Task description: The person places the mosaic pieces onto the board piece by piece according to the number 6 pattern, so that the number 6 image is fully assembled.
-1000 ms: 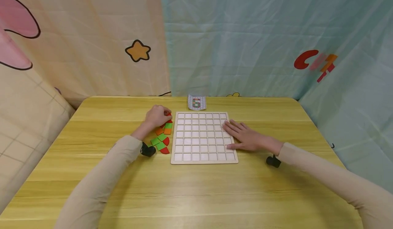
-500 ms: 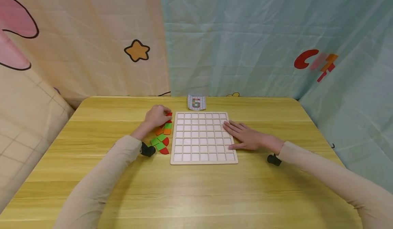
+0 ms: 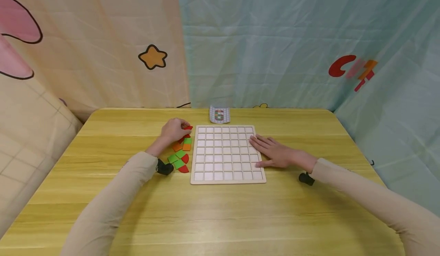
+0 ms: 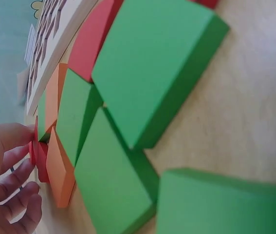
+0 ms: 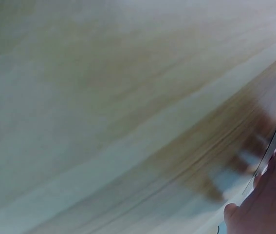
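My left hand (image 3: 173,130) is at the far end of a group of loose tiles, left of the board. Between thumb and fingers it pinches a red tile (image 3: 188,128), partly covered by the fingers; the left wrist view also shows this red tile (image 4: 36,141) edge-on at the fingertips. Nearer me lie green tiles (image 3: 179,164), orange tiles (image 3: 177,147) and red quarter-round tiles (image 3: 185,158), some touching. A pale wooden grid board (image 3: 222,147) lies flat at the centre. My right hand (image 3: 275,152) rests with straight, spread fingers on its right edge.
A small curled card (image 3: 219,115) with a coloured figure on a grid stands behind the board. The wooden table (image 3: 220,218) reaches back to a printed curtain (image 3: 275,50). A black wrist camera (image 3: 165,167) sits beside the nearest tiles.
The red tile at my left fingertips has tilted, lifting slightly. My left hand has barely shifted. My right hand stays on the board's edge.
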Tool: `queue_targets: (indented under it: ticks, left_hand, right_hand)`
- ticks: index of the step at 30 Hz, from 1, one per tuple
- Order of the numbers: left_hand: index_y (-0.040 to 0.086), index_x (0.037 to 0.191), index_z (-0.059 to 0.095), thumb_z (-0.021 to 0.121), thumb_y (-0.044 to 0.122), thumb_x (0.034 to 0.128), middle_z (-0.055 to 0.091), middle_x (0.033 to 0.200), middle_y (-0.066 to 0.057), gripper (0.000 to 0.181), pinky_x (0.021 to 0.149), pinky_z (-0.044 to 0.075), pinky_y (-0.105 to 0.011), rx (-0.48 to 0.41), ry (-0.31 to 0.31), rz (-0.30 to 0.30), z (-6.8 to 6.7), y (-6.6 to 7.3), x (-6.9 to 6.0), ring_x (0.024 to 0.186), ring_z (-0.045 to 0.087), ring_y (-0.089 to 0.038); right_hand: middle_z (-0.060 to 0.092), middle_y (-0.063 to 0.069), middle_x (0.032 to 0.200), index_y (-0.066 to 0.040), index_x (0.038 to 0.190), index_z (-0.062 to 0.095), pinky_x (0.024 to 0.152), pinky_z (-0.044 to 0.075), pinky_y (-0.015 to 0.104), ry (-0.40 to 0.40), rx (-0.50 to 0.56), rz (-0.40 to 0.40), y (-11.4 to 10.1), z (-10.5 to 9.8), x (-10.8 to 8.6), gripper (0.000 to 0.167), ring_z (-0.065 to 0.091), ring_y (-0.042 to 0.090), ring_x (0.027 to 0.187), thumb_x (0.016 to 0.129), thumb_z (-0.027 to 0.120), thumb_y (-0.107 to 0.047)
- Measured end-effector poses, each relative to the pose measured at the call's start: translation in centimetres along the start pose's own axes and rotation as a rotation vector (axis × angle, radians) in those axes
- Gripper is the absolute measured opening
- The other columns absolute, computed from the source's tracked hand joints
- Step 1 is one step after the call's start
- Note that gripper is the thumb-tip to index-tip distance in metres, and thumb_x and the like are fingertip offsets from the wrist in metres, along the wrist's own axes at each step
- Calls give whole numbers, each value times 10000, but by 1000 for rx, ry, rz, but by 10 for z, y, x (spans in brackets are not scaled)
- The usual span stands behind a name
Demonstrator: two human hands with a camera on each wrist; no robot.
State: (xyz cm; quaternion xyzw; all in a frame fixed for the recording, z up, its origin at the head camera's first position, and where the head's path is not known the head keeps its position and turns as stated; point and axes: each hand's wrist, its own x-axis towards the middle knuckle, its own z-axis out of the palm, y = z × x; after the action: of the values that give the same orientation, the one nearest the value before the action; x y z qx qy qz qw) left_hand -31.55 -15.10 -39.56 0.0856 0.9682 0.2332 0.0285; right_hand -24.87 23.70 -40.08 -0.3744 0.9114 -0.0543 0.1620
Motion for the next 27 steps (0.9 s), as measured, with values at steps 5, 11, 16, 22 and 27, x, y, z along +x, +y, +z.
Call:
queue_targets:
  ticks: [5, 11, 16, 22, 27]
  left_hand:
    - [86, 1219, 671, 652, 235, 888, 652, 1247, -128, 364, 710, 491, -354, -11, -11, 5, -3, -1, 2, 1044, 615, -310]
    - [90, 1191, 687, 660, 267, 880, 666, 1215, -127, 359, 685, 475, -333, 3, -1, -15, -2, -4, 2, 1002, 617, -291]
    - [103, 1165, 702, 671, 290, 873, 693, 1162, -109, 349, 660, 482, -332, 30, 28, -4, -2, -5, 1, 969, 638, -276]
    - [111, 1155, 709, 670, 310, 864, 712, 1117, -98, 354, 566, 448, -282, 55, 69, 25, -1, -4, 2, 880, 656, -250]
    - [103, 1152, 712, 679, 321, 856, 708, 1133, -91, 369, 527, 394, -252, 29, 98, 52, 0, 4, 1, 784, 606, -216]
  right_hand:
    - [4, 101, 1630, -87, 1552, 53, 1169, 72, 581, 12, 2, 1, 2, 1, 1, 857, -5, 321, 1499, 954, 483, -523]
    - [21, 137, 1624, -59, 1548, 63, 1156, 82, 600, 13, 2, -20, 1, 1, 1, 855, 14, 349, 1493, 957, 483, -514]
    - [-6, 110, 1628, -81, 1552, 45, 1168, 75, 583, 8, -9, -12, 2, 2, 2, 863, -3, 320, 1499, 954, 467, -539]
    - [-13, 98, 1630, -91, 1553, 37, 1169, 75, 580, 13, -19, -11, 5, 3, 3, 872, -6, 310, 1501, 949, 463, -554]
    - [-11, 112, 1628, -82, 1552, 40, 1167, 72, 585, 0, -17, -14, 3, 3, 2, 869, -4, 320, 1499, 952, 459, -550]
